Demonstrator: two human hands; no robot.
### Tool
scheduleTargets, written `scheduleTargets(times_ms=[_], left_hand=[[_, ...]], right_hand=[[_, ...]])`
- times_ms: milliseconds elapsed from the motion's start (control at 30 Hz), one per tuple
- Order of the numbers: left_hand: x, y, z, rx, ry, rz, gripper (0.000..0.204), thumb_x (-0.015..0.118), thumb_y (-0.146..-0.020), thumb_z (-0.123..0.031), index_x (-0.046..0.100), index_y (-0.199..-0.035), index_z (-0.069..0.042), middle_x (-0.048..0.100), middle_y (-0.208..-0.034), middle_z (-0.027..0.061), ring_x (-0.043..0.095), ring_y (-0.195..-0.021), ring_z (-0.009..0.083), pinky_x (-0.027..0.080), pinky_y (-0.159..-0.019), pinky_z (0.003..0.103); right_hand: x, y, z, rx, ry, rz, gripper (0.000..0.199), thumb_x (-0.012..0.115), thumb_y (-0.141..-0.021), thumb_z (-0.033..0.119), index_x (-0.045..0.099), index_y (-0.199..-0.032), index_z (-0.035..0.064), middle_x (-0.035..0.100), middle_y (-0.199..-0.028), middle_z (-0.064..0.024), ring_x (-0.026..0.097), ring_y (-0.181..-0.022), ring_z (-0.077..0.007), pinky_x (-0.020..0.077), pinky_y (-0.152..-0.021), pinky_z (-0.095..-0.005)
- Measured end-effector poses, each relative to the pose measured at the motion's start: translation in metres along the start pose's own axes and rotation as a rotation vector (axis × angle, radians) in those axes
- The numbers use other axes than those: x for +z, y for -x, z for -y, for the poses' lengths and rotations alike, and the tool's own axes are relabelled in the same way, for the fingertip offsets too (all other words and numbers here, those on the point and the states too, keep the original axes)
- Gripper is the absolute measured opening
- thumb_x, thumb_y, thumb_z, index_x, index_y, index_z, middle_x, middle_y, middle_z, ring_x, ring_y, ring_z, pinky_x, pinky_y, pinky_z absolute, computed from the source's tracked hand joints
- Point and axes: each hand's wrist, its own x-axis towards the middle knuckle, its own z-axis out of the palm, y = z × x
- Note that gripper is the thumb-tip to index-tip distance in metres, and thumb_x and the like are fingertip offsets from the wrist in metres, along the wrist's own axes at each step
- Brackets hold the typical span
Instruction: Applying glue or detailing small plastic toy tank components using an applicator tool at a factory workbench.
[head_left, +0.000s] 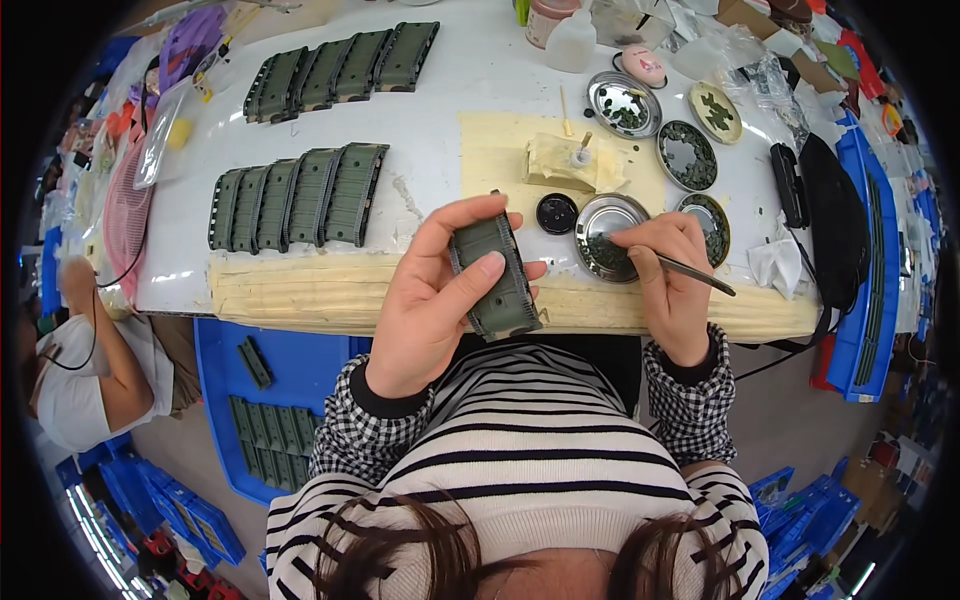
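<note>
A single fisheye camera worn on the person's head looks steeply down from close above, facing forward over the striped chest onto the white table [460, 80], with both forearms entering from the lower edge and straight edges bending toward the dark round rim.

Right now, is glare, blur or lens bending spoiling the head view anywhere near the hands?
Head view: the centre is sharp, the left hand gripping the green model part and the right hand dipping a brush into the metal dish; mild glare on the white table; the table edges bow towards the rim, and the corners are black.
</note>
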Motion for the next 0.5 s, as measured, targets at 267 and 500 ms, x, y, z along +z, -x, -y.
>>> scheduleTargets(times_ms=[267,500], left_hand=[[-0.003,-0.002,0.010,-0.074,0.001,0.079,0.018,0.043,-0.102,-0.020,0.050,-0.103,-0.003,0.048,-0.131,0.0162,0.064,-0.105,0.0260,0.056,-0.087,0.037],[0.001,-0.002,0.012,-0.068,0.078,0.066,0.019,0.047,-0.102,-0.021,0.050,-0.098,-0.002,0.054,-0.115,0.0082,0.065,-0.100,0.0216,0.057,-0.078,0.031]], right_hand=[[0.001,-0.001,0.001,0.028,0.003,-0.035,0.007,0.065,-0.084,0.008,0.069,-0.089,0.0052,0.064,-0.081,-0.0057,0.053,-0.084,-0.0258,0.0418,-0.078,-0.0344],[0.003,-0.002,-0.001,0.011,0.028,-0.024,0.007,0.066,-0.084,0.010,0.069,-0.089,0.0060,0.063,-0.081,-0.0058,0.053,-0.083,-0.0258,0.0414,-0.078,-0.0348]])
